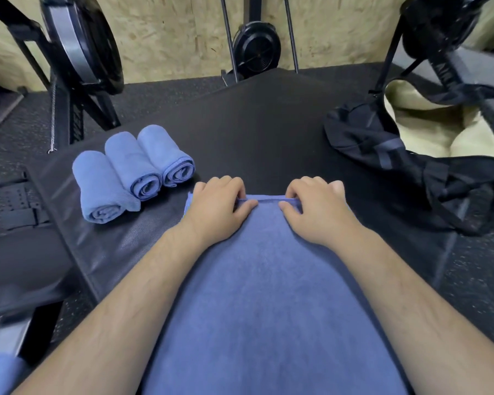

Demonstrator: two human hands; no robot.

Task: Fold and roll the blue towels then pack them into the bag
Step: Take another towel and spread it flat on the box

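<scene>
I'm pinching the far hem of the flat blue terry towel [257, 280] in left grip [220, 202] and right grip [315, 208] (presumably to start an even roll).

**Soft, even light; crisp middle, bent and smeared edges**

The light is moderate and diffuse, with no hard shadows. The rolled towels [131, 169] cast only a thin, soft shade close beneath them on the dark surface [268, 124], which has a dull grey sheen along its near left part. A pale highlight runs down the metal rim of the flywheel [69, 44] at far left. The flat towel [263, 280] in the middle is sharp enough to show its nap. Wide-angle distortion splays the forearms toward the near corners and tilts the frames at the far corners. The black machine [439, 21] at far right is smeared, and the near left corner is soft. The black folds of the bag [382, 143] lose detail.
</scene>
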